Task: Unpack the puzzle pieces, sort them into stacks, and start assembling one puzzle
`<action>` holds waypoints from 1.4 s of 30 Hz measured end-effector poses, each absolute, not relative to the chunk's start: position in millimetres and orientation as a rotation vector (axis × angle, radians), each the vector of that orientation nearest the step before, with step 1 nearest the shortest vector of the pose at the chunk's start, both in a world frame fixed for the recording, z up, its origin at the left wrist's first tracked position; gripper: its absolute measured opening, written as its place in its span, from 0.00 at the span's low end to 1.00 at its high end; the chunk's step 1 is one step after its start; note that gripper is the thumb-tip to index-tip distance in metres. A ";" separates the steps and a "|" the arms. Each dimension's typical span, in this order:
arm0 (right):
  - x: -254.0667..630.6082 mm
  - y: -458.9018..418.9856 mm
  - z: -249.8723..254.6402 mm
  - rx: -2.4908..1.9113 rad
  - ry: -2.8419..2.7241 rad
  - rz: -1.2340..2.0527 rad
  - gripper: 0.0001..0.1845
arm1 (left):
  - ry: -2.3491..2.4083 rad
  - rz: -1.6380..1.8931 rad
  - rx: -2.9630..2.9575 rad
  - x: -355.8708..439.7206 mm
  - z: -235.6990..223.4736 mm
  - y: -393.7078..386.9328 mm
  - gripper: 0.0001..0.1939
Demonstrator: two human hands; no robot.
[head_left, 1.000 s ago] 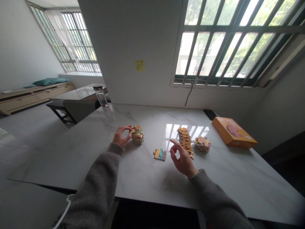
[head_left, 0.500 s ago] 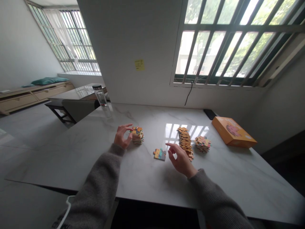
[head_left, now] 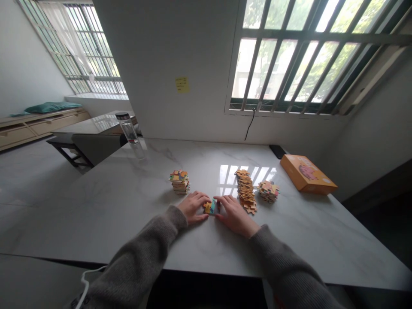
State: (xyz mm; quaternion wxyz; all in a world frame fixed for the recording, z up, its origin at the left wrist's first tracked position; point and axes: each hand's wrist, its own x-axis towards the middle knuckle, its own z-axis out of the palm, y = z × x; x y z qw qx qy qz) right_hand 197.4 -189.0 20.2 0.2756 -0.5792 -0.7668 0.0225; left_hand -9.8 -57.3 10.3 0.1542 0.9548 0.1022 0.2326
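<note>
A yellow and teal jigsaw puzzle piece (head_left: 210,207) lies on the white marbled table between my hands. My left hand (head_left: 194,207) grips its left side, thumb at the near edge and fingers at the far edge. From the other side, my right hand (head_left: 232,211) has thumb and fingers closed on the right end, hiding part of it. Behind my left hand stands a neat stack of puzzle pieces (head_left: 180,182). Just beyond my right hand is a long leaning row of brown-edged puzzle pieces (head_left: 246,192), with a looser pile of pieces (head_left: 268,191) to its right.
An orange box (head_left: 307,174) lies at the right of the table (head_left: 193,253), near a black phone (head_left: 277,151). A clear bottle (head_left: 128,129) stands at the far left edge. A black cable (head_left: 249,125) hangs on the wall below the barred window.
My left hand has left the stack and come right and nearer to the puzzle piece. My right hand has moved left onto its other end. The view has shifted slightly.
</note>
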 end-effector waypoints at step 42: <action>197.2 -197.6 36.6 -1.298 -1.820 0.040 0.32 | 0.775 1.494 2.422 -42.2 50.8 -32.5 0.09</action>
